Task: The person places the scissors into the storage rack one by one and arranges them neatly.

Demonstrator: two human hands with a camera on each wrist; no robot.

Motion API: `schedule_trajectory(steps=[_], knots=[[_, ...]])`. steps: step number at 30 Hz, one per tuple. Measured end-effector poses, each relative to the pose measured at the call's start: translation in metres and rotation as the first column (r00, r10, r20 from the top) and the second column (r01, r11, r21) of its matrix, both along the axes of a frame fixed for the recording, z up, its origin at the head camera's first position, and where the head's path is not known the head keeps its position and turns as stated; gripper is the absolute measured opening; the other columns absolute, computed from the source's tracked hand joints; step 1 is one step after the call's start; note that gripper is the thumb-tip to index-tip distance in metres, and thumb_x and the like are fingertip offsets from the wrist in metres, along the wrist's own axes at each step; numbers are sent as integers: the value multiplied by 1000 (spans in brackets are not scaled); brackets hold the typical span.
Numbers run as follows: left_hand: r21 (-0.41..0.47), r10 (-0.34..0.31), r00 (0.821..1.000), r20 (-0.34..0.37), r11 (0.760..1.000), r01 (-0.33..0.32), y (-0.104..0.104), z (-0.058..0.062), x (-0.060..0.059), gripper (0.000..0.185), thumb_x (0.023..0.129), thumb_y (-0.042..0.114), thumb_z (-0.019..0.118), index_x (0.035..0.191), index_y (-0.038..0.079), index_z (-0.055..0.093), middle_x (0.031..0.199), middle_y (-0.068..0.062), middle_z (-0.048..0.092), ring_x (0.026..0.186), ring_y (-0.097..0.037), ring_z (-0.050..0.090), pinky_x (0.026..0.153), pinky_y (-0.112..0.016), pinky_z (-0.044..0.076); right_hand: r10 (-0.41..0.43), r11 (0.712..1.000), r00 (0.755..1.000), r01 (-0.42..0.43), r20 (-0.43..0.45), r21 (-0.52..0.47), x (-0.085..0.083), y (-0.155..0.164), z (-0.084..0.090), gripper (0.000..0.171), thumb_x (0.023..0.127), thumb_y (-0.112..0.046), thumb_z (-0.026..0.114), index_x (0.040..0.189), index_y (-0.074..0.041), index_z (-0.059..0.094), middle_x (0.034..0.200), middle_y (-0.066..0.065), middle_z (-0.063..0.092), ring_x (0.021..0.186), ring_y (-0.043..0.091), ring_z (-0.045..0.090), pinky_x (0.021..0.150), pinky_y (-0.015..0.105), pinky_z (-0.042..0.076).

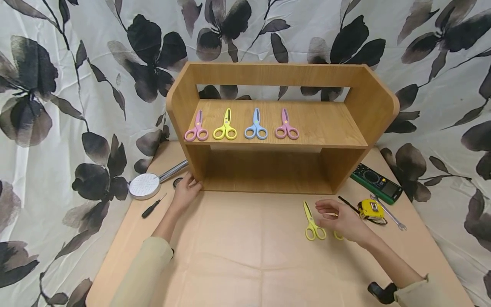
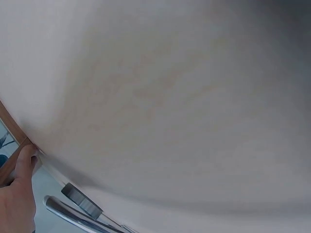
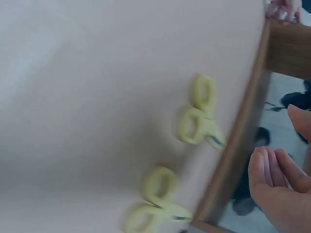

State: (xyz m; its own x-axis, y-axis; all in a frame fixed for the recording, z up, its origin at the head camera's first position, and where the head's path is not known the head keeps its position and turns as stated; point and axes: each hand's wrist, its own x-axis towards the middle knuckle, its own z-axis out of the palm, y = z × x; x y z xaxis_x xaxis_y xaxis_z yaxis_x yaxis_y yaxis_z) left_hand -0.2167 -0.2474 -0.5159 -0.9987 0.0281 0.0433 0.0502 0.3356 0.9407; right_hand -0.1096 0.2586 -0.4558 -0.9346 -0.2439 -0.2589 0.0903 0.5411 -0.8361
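Yellow scissors lay on the desk just left of the right hand, which hovered over that spot with its fingers loosely curled and its grip released, holding nothing. A second yellow pair sat mostly hidden under that hand in the head view; the right wrist view showed both pairs side by side on the desk, though blurred, so whether a fingertip touched either I could not tell for sure.

The left hand rested against the lower left corner of the wooden shelf unit, fingers fairly straight and laid on the wood, grip relaxed and closed on nothing. The left wrist view showed its thumb pressed on the wooden edge.

Four more pairs of scissors stood in a row on the shelf board, handles toward the front: a pink pair at the left, then a yellow pair, a blue pair and another pink pair. That made six pairs in all: three yellow, two pink, one blue.

Left of the shelf unit lay one shower head with a chrome handle, one small screwdriver and one small dark ring. On the right side lay one green meter, one yellow tape measure and one wrench.
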Motion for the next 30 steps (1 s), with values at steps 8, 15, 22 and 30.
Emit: schedule_trajectory(steps=[8,15,22,30], knots=[[-16,1,1000,-9,1000,-1,-1,-1,-1,63,102,5,58,161,14,38,162,-24,41,146,-42,47,106,-41,56,-7,1000,1000,7,20,-15,13,1,-37,67,89,-11,82,145,6,50,143,25,61,134,43,58,107,46,55],[-17,2,1000,13,1000,-1,0,-3,-1,62,103,7,58,161,15,39,162,-24,42,140,-44,53,103,-37,58,-32,996,999,35,-28,85,17,-4,-56,65,83,-5,85,140,7,54,134,24,61,128,42,59,112,56,50],[-14,-3,1000,-4,1000,2,1,-3,-1,61,102,4,58,159,15,41,158,-27,45,140,-45,53,100,-34,59,-79,970,990,103,-117,219,19,-15,-66,58,81,-5,85,133,4,60,124,19,62,113,30,61,97,46,56],[-10,-8,1000,-7,1000,8,1,-2,-1,65,102,4,58,162,19,38,162,-26,40,140,-47,52,104,-41,57,-95,961,987,125,-131,245,19,-20,-64,53,76,0,82,125,6,62,116,19,61,102,27,60,88,41,56]])
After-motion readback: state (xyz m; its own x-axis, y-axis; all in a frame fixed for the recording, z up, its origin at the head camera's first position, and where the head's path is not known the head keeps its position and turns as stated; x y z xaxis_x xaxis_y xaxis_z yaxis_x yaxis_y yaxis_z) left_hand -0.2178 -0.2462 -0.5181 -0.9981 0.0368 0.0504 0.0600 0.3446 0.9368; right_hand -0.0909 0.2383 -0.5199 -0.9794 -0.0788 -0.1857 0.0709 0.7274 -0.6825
